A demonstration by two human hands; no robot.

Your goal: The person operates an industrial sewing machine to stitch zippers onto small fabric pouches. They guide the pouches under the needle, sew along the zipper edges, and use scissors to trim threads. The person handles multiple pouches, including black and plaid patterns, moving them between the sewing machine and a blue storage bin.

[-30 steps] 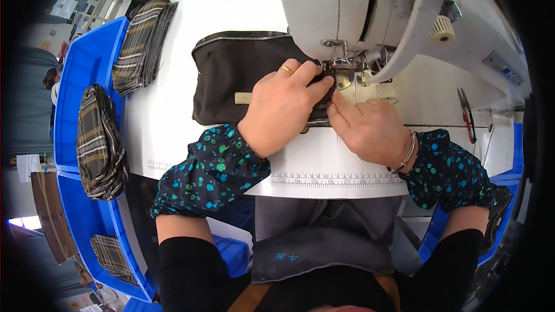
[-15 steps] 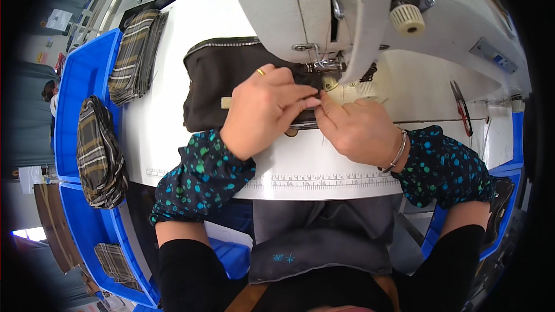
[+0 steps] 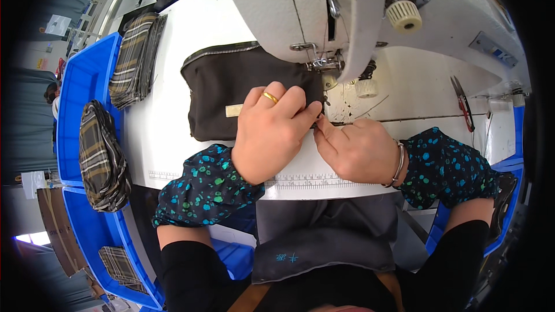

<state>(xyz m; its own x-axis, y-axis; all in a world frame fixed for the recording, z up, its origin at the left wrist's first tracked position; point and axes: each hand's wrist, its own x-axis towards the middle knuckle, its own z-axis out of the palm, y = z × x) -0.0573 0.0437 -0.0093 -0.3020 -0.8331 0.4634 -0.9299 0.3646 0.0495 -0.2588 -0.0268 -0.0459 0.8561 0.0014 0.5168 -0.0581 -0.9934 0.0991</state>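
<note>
A dark brown fabric pouch [image 3: 217, 84] lies flat on the white sewing table, with a zipper [image 3: 222, 49] along its far edge and a small cream label [image 3: 233, 111] on its face. Its right edge runs beside the presser foot [image 3: 328, 66] of a white sewing machine [image 3: 283, 11]. My left hand [image 3: 270, 133] rests over the near part of the pouch, thumb and forefinger closed on its near right corner. From the other side my right hand [image 3: 355, 147] pinches that same corner, fingertips almost touching the left ones. The fingers partly hide the corner.
Red-handled thread snips [image 3: 462, 104] lie at the right. A printed ruler [image 3: 300, 182] follows the table's front edge. To the left are plaid fabric pieces in a stack [image 3: 136, 60], a plaid bundle [image 3: 103, 156] and blue bins [image 3: 87, 69]. Dark thread bits are scattered near the needle plate.
Both hands have come a little nearer to me, and the pouch's near right corner has moved with them. More of the table beside the presser foot shows now.
</note>
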